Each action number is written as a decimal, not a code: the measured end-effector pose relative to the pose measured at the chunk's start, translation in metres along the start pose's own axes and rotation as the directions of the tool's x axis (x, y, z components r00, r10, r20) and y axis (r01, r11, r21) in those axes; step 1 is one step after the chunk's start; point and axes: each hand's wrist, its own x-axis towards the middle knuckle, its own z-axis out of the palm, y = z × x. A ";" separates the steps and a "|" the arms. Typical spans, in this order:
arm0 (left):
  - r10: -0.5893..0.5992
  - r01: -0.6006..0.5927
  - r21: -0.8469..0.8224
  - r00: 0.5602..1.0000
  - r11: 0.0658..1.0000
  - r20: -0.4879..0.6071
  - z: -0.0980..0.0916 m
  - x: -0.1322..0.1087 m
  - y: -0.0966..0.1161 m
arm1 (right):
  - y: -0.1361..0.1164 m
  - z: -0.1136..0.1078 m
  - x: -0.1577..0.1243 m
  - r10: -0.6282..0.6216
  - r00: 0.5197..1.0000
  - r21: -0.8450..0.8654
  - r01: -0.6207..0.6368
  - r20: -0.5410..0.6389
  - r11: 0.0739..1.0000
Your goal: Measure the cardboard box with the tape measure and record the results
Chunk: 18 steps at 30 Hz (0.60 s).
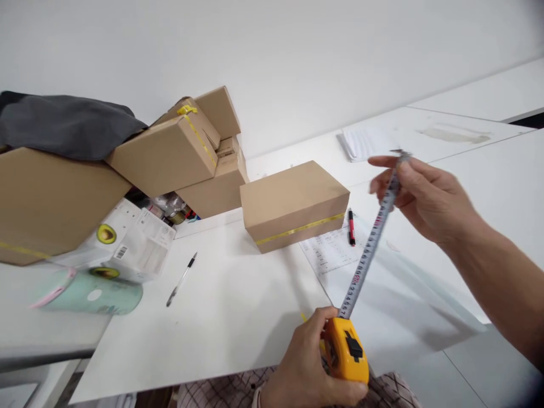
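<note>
My left hand is wrapped round the yellow case of a tape measure at the table's front edge. Its silver blade is drawn out up and to the right. Up there my right hand pinches the blade's hooked end between thumb and fingers. Beyond the blade, to the left, a closed cardboard box with a yellow strip along its side sits on the table. A printed sheet lies partly behind the blade, with a red and black marker on it.
Several cardboard boxes are stacked at the left, with a dark grey cloth on top. Before them are a white avocado-print carton and a mint-green bottle. A pen lies on the white table. A paper pad is at the back.
</note>
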 end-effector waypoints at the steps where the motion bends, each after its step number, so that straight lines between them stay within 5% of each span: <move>1: -0.003 0.002 0.046 1.000 0.999 0.012 0.001 -0.001 0.001 | -0.006 -0.008 -0.003 0.011 1.000 0.001 -0.011 -0.019 1.000; 5: 0.006 -0.007 0.110 1.000 0.994 0.015 0.005 0.002 0.001 | -0.003 -0.026 -0.030 0.028 0.995 -0.062 -0.034 -0.093 0.998; 8: 0.043 -0.042 0.024 0.998 0.999 -0.040 0.009 0.008 -0.001 | 0.016 -0.020 -0.065 0.144 0.987 -0.189 -0.130 0.066 0.973; 12: 0.187 -0.189 -0.031 0.980 0.981 -0.061 0.010 0.021 0.002 | 0.041 -0.009 -0.098 0.304 0.843 -0.366 -0.139 0.444 0.920; 14: 0.209 -0.207 0.027 0.975 0.978 -0.077 0.007 0.028 0.007 | 0.052 -0.012 -0.093 0.361 0.773 -0.482 -0.083 0.521 0.872; 16: 0.199 -0.189 0.115 0.976 0.975 -0.085 0.002 0.035 0.015 | 0.066 -0.020 -0.071 0.402 0.806 -0.628 -0.049 0.434 0.776; 18: 0.209 -0.185 0.238 0.975 0.953 -0.076 -0.003 0.044 0.026 | 0.082 -0.027 -0.043 0.372 0.909 -0.815 -0.068 0.187 0.576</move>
